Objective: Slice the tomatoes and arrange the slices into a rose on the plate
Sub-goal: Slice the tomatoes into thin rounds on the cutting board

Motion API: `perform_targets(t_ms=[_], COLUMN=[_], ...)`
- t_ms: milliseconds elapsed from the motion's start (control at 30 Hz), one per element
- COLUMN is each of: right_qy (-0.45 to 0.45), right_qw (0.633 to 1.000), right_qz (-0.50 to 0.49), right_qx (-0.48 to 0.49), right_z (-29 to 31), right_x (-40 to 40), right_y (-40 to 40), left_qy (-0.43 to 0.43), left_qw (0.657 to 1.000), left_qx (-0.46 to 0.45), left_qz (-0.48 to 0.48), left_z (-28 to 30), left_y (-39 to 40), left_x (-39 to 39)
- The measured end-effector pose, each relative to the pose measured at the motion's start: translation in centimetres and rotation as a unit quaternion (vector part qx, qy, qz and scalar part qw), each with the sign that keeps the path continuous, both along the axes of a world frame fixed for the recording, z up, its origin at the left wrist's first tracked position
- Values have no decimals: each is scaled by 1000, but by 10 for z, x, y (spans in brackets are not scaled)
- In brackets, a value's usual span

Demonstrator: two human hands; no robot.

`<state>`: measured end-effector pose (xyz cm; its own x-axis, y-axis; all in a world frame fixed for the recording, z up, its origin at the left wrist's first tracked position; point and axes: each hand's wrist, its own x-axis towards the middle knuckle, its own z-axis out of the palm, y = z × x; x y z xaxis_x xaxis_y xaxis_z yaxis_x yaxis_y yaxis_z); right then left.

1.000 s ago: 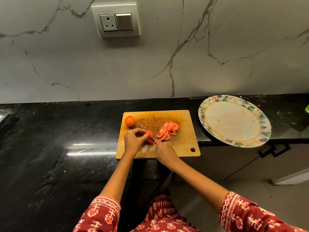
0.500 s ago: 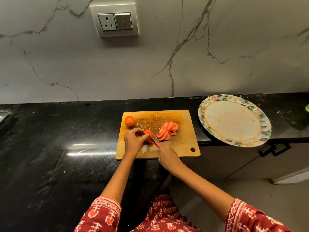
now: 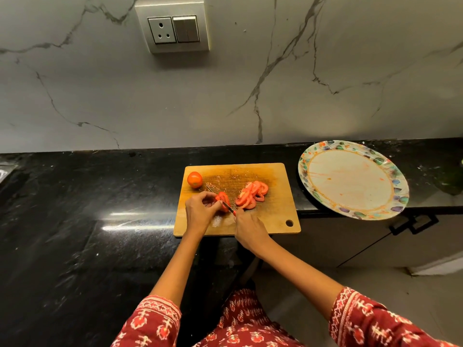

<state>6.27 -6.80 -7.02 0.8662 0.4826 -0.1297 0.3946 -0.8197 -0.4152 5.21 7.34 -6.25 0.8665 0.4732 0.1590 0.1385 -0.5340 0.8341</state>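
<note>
A wooden cutting board (image 3: 275, 216) lies on the black counter. My left hand (image 3: 199, 211) grips a part-cut tomato (image 3: 223, 200) near the board's middle. My right hand (image 3: 248, 230) holds a small knife (image 3: 220, 195) whose blade lies across that tomato. Just right of it lies a pile of tomato slices (image 3: 251, 195). A whole tomato (image 3: 194, 179) sits at the board's far left corner. The floral-rimmed plate (image 3: 398, 182) lies to the right with nothing on it but red smears, and its near edge overhangs the counter.
The black stone counter (image 3: 87, 221) stretches left of the board. A marble wall with a socket panel (image 3: 172, 27) rises behind. A cabinet handle (image 3: 413, 225) shows below the plate, and something green (image 3: 451, 181) sits at the far right edge.
The knife blade has shifted slightly across the held tomato, and my right hand has moved a little toward me. The slices and the whole tomato have stayed in place.
</note>
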Motion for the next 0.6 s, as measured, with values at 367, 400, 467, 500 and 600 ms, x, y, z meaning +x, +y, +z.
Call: perform_targets(t_ms=[367,400,467,500,600], right_qy=[23,23,24,25,18], right_qw=[999,999,999,999,999], right_qz=[17,21,24,23,25], right_qx=[24,26,30,34,29], right_z=[-1,-1,-1,0,1], right_x=[5,4,2,3,4], right_y=[-11,-14,-18,-18,-7], left_qy=[13,14,15,18,20], left_qw=[1000,1000,999,999,999], left_qx=[11,8,3,-1,-4], left_qz=[-23,-25,-36,-41,-46], left_z=[-5,-7,-8,-8,-6], left_y=[-1,1,3,4,9], left_x=[2,1,0,-1,-3])
